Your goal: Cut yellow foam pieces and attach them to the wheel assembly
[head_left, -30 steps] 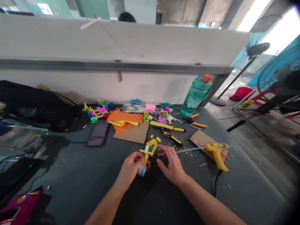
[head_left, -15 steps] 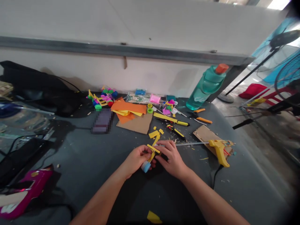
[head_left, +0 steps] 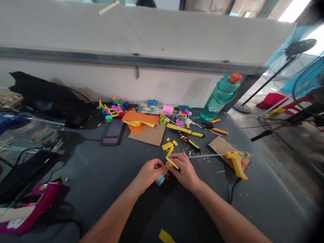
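Low over the dark table, my two hands meet at the fingertips. My left hand [head_left: 151, 172] has its fingers closed around a small light-blue, cap-like round piece [head_left: 159, 180], with a thin yellow piece rising from it. Between the fingers of my right hand [head_left: 184, 171] is a narrow yellow strip [head_left: 173, 164], slanting down to the right. Its far end lies close to some cut yellow scraps [head_left: 167, 145]. Fingers hide part of both pieces, so I cannot tell whether the strip touches the blue piece.
A yellow glue gun [head_left: 236, 164] rests on cardboard at the right, beside a metal ruler [head_left: 206, 156]. Behind are a box cutter [head_left: 191, 144], orange-handled pliers [head_left: 219, 131], a teal bottle [head_left: 220, 98] and orange sheets [head_left: 149, 118]. A magenta device [head_left: 43, 206] sits at left.
The yellow strip has shifted right, from by the left fingers into the right fingers. My left fingertips have closed in near the blue piece. The head view has tilted up slightly.
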Available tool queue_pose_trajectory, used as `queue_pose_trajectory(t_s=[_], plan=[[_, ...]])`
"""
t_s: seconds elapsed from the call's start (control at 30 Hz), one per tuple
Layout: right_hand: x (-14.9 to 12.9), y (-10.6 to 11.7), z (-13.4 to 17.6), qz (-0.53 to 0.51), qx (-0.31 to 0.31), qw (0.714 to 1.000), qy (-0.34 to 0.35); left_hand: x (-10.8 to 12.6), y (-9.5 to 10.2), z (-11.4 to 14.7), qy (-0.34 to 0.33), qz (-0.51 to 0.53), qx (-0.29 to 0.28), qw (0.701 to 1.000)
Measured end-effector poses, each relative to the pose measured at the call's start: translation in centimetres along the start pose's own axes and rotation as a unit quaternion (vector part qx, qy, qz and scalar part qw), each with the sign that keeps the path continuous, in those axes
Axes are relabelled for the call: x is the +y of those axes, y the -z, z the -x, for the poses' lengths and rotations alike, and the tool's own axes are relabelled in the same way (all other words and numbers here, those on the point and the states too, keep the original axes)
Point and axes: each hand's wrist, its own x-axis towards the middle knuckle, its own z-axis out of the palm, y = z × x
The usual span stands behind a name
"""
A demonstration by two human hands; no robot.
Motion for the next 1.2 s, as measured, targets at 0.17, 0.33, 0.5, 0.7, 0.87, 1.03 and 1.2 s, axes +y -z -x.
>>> queue_pose_trajectory(t_s=[0.17, 0.33, 0.5, 0.7, 0.87, 1.03, 1.2], plan=[[0.1, 0.1, 0.0, 0.008, 0.005, 1.000, -0.009, 0.4, 1.3, -0.3, -0.065, -0.111, 0.075, 0.989], [0.8, 0.5, -0.1, 0.039, 0.032, 0.997, -0.052, 1.3, 3.7, -0.3, -0.145, -0.375, 0.266, 0.876], [1.0, 0.6, -0.1, 0.058, 0.039, 0.996, -0.058, 1.1, 4.3, -0.4, -0.173, -0.520, 0.297, 0.782], [1.1, 0.5, -0.1, 0.066, 0.043, 0.996, -0.047, 0.9, 4.7, -0.6, -0.225, -0.492, 0.312, 0.781], [1.3, 0.6, -0.2, 0.062, 0.049, 0.995, -0.055, 1.5, 3.9, 0.4, -0.321, -0.478, 0.167, 0.801], [0.7, 0.8, -0.6, 0.056, 0.061, 0.995, -0.059, 0.7, 3.0, 0.3, -0.302, -0.502, 0.060, 0.808], [-0.4, 3.8, -1.3, 0.091, 0.071, 0.989, -0.087, 0.2, 3.3, -0.3, -0.304, -0.496, 0.115, 0.805]])
